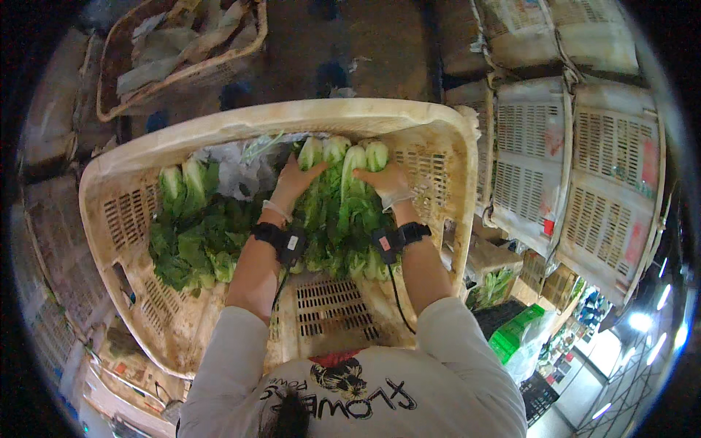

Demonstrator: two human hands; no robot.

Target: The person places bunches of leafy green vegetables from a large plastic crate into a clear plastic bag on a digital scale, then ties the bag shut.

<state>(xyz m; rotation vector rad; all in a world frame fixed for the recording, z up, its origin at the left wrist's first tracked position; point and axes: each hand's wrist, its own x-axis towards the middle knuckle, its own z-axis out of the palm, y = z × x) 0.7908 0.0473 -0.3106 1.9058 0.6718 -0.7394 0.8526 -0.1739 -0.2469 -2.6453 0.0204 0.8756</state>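
Observation:
A large, dirty cream plastic crate point(277, 114) holds rows of leafy green heads with pale stems. My left hand point(296, 180) grips the left side of the middle bunch of greens point(336, 212), fingers curled behind it. My right hand point(384, 182) grips the same bunch from the right, thumb across a pale stem. Both hands have clear gloves, and black devices are strapped to both wrists. More greens point(190, 233) lie at the crate's left, beside crumpled translucent plastic point(237, 171).
Another crate point(109, 109) with scraps sits at the upper left. Stacked white slatted crates point(533, 146) line the right side. A green crate point(515, 336) and boxes stand at the lower right, and more crates point(51, 241) at the left edge.

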